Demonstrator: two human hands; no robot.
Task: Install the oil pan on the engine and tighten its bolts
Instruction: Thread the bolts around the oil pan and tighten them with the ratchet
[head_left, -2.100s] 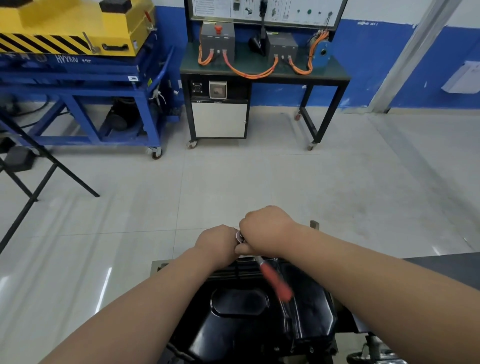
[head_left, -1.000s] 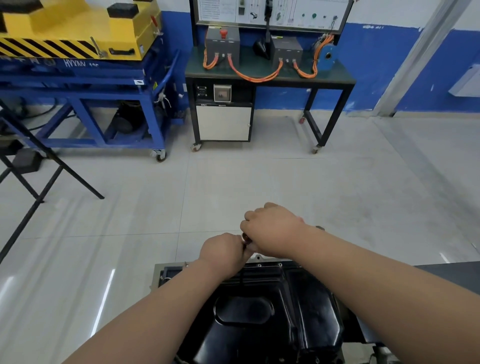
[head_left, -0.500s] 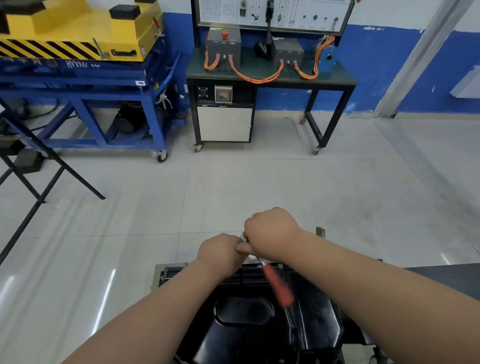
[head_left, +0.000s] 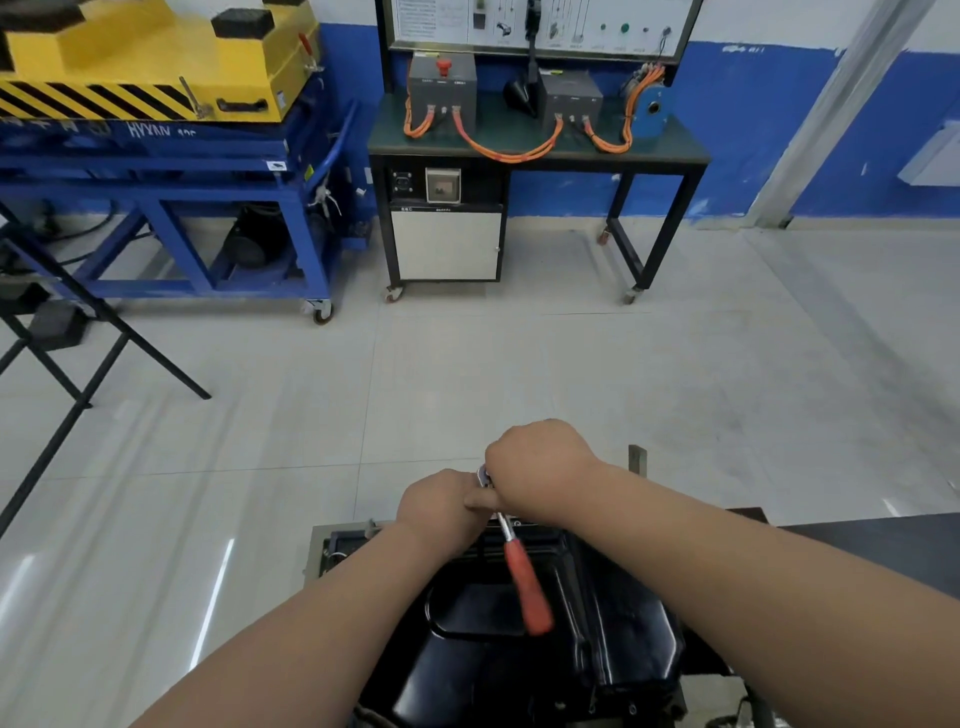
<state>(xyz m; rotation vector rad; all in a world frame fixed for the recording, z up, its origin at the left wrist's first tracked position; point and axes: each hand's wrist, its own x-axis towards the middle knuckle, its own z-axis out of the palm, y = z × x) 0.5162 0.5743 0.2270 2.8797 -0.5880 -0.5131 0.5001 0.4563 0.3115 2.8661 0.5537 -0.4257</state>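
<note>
The black oil pan (head_left: 519, 670) lies on the engine at the bottom centre, with a grey flange (head_left: 313, 553) showing at its far left corner. A ratchet wrench stands at the pan's far edge, its red handle (head_left: 527, 590) slanting back toward me over the pan, free of both hands. My right hand (head_left: 540, 467) is curled over the wrench's metal head. My left hand (head_left: 441, 506) is fisted right beside it, touching the right thumb, and grips the wrench just below the head. The bolt and socket are hidden under the hands.
Pale tiled floor stretches ahead. A wheeled bench (head_left: 540, 150) with orange cables stands at the back wall. A blue cart (head_left: 166, 171) carrying a yellow unit is at back left. Black stand legs (head_left: 78, 364) cross the left side. A dark surface (head_left: 883, 540) lies at right.
The red handle, hidden under my right arm a second ago, has swung back into view over the pan. Both hands stay at the wrench head.
</note>
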